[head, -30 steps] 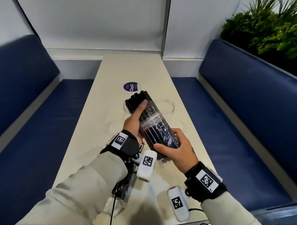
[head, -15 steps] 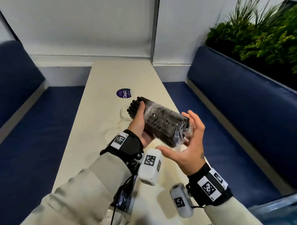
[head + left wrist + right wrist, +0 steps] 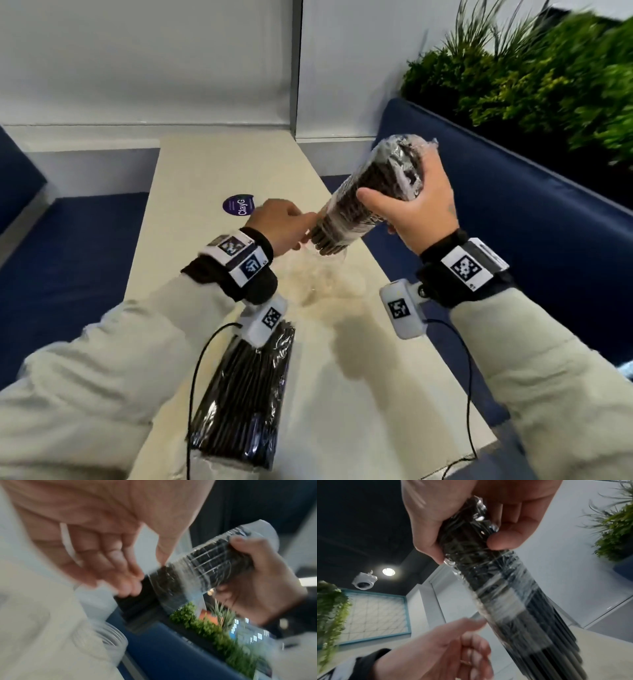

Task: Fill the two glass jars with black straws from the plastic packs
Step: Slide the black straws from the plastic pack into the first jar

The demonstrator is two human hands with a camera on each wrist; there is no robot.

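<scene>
My right hand (image 3: 419, 205) grips the closed upper end of a clear plastic pack of black straws (image 3: 359, 202). The pack is tilted, open end down and to the left. Bare straw ends (image 3: 329, 241) stick out just above a glass jar (image 3: 325, 265) on the cream table (image 3: 376, 377); the glass is blurred. My left hand (image 3: 286, 226) meets the pack's lower end: in the left wrist view the thumb (image 3: 163, 553) lies on the wrap's edge and curled fingertips (image 3: 130, 586) touch the straws. A threaded jar rim (image 3: 109, 641) shows below. A second pack (image 3: 246, 394) lies under my left forearm.
A round purple sticker (image 3: 238, 205) lies beyond the jars. Blue benches run along the table's left (image 3: 68, 257) and right (image 3: 513, 240) sides. Green plants (image 3: 548, 85) top the right backrest. A white wall closes the far end. Wrist-camera cables trail over the near table.
The pack swung from lying across both hands to steeply tilted, open end down over the jar. My right hand rose with the closed end; my left hand slid down to the open end.
</scene>
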